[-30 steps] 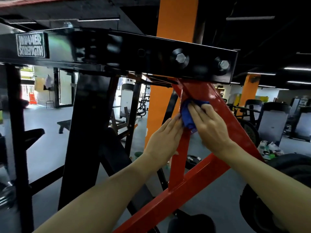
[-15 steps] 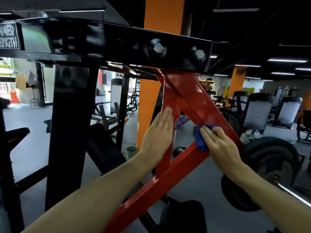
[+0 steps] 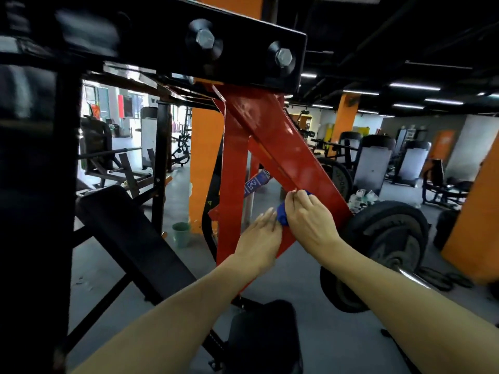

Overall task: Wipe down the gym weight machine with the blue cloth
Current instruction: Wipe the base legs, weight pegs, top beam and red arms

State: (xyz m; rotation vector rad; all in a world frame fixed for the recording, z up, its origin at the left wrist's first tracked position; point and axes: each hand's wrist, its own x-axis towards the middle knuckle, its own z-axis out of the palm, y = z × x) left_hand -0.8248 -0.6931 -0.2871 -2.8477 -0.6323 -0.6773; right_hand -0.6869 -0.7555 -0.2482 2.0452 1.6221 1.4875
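Both hands meet low on a red steel strut of the weight machine. To the right, the right hand (image 3: 310, 222) bunches the blue cloth (image 3: 282, 215) against the slanting red bar (image 3: 286, 155), fingers curled over the wad so only a little blue shows below the fingertips. On the left, the left hand (image 3: 259, 238) lies with straight fingers flat on the upright red bar (image 3: 233, 168), its fingertips touching the cloth; it appears to be steadying.

To wipe this stretch well, the cloth likely needs firm pressure along the bar's length, with overlapping passes, and extra care in the narrow angle where the two red bars join, since grime would collect there. Opening the wad out would cover more metal per stroke.

Above, a black crossbeam (image 3: 243, 39) carries two large bolts. A loaded weight plate (image 3: 388, 238) sits right of the hands. Farther off on the floor to the left stands a small green bucket (image 3: 181, 234); whether anything is in it cannot be seen.
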